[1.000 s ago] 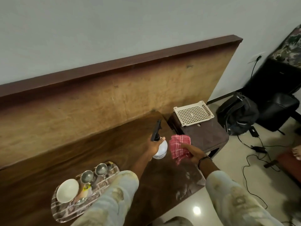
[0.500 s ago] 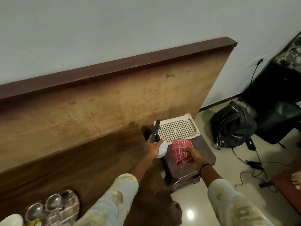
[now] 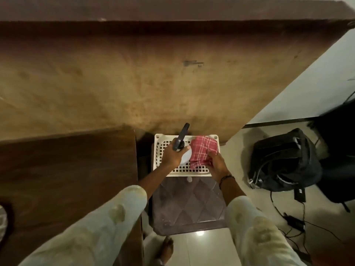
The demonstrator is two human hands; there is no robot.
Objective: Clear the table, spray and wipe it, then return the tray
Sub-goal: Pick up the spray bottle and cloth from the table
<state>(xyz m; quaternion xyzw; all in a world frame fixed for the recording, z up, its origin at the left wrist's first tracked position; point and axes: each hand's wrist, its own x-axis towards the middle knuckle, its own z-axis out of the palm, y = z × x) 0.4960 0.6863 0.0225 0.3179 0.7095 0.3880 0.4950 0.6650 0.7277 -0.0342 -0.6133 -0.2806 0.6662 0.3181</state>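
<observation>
Nearest: two pale sleeves [image 3: 99,227], forearms reaching forward and down, converging over a dark stool [image 3: 188,204]; a bare foot [image 3: 167,248] on the tiled floor below.

To the left, dark wood counter [image 3: 67,169], bare over the visible part. At its left frame edge, a patterned sliver, probably the tray [image 3: 2,221], too cropped to confirm.

Mid-field: left grip [image 3: 172,157] closed around the neck of a spray bottle [image 3: 185,156], black trigger head up and tilted away, white body under the palm. Right grip [image 3: 217,166], palm down, wrist banded, pinching a bunched red checked cloth [image 3: 203,150]. Bottle and cloth touching side by side, both held above a cream perforated basket [image 3: 159,166] at the stool's far end. Not possible to tell whether the bottle base touches the basket floor.

Step in hand, as judged: handling of the cleaning gear at the basket, either lifted out ahead of spraying or set back after wiping; not decidable from the pose alone.

Next move, as judged: if setting down, calls for lowering the bottle upright onto the basket floor, then releasing the cloth beside it without tipping the bottle; if taking up, calls for a swing left to the counter with the nozzle aimed at the wood.

Farther: upright plywood board [image 3: 153,73] behind stool and counter; black backpack [image 3: 284,160] and cables on the floor to the right.
</observation>
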